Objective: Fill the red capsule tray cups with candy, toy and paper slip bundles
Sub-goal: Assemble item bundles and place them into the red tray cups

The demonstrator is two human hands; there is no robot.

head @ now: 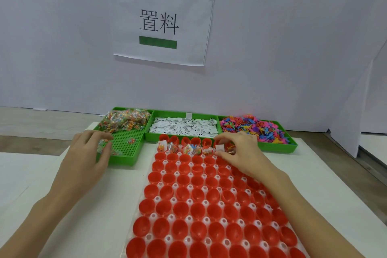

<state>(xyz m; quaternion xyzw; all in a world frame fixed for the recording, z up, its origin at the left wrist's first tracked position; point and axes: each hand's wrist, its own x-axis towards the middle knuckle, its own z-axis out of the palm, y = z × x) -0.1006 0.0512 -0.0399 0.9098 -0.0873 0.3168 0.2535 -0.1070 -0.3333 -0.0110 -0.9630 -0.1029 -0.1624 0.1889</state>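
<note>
A clear tray of red capsule cups [201,199] lies in front of me on the white table. Several cups in its second row from the back hold bundles [188,148] of candy, toy and slip. My right hand [240,153] hovers over the right end of that row, pinching a bundle with a white paper slip [220,148] and a small toy. My left hand [90,153] rests at the near end of the candy tray [125,157], its fingers curled round a clear candy packet [103,146].
Three green trays stand in a row behind the cups: candy packets [123,121] at left, white paper slips [184,129] in the middle, coloured plastic toys [255,129] at right. A white wall with a paper sign [159,23] closes the back.
</note>
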